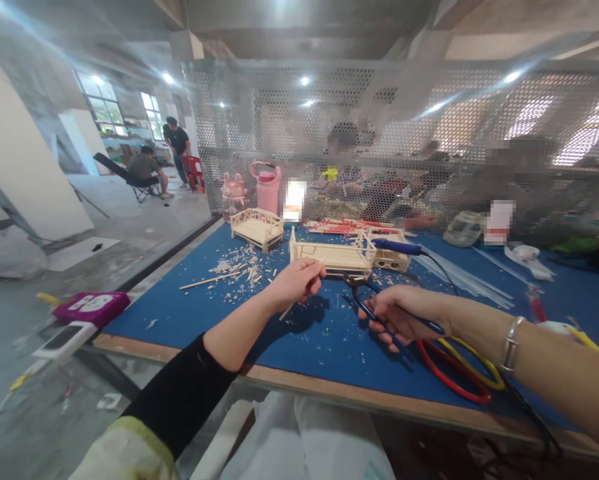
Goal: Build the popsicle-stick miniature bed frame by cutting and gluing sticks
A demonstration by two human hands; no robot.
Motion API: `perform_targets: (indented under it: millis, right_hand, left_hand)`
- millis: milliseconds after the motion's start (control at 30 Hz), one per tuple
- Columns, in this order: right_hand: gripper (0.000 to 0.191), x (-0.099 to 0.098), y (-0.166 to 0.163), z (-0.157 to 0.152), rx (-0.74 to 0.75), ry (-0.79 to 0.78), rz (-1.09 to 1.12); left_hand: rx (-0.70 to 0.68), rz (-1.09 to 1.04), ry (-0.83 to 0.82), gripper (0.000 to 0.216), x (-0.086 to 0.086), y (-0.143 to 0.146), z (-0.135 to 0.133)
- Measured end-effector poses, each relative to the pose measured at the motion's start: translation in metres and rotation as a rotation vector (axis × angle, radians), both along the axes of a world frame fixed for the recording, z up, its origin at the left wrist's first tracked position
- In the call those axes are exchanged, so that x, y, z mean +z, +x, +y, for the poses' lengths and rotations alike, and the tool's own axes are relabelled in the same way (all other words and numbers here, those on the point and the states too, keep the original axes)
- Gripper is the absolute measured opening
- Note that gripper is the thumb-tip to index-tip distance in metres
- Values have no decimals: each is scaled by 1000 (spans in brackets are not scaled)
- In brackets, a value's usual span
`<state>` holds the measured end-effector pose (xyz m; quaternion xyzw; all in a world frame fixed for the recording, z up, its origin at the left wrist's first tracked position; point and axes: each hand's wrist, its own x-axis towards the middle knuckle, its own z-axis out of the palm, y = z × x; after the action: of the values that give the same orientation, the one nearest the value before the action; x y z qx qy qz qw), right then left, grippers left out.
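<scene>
My left hand is closed in a pinch on a thin wooden stick that pokes out below the fingers, just in front of a small wooden bed frame model. My right hand grips blue-handled cutting pliers, whose jaws point toward the stick. The hands are close together above the blue table mat. A metal bracelet sits on my right wrist.
A second wooden bed model, wood scraps, a blue glue gun with cord, red and yellow rings, and a pile of red sticks lie on the mat. Behind a perforated screen sit other people. A pink bottle stands at the back.
</scene>
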<state>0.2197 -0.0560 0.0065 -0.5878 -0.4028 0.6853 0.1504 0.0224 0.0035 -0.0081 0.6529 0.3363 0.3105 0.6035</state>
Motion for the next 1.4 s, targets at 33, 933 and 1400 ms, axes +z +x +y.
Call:
perform_targets:
  millis: [33,933,1400]
  right_hand:
    - [20,-2,1,-1,3,-13,23]
    - [23,13,-4,-5,248,530,-522]
    - [34,-3,-22,-5,266,769,-839]
  left_hand:
    - [17,5,-19,18,-1,0,2]
    - [-158,40,-243,17,-16,8,0]
    - [-105,260,-158,31,-20,12,-3]
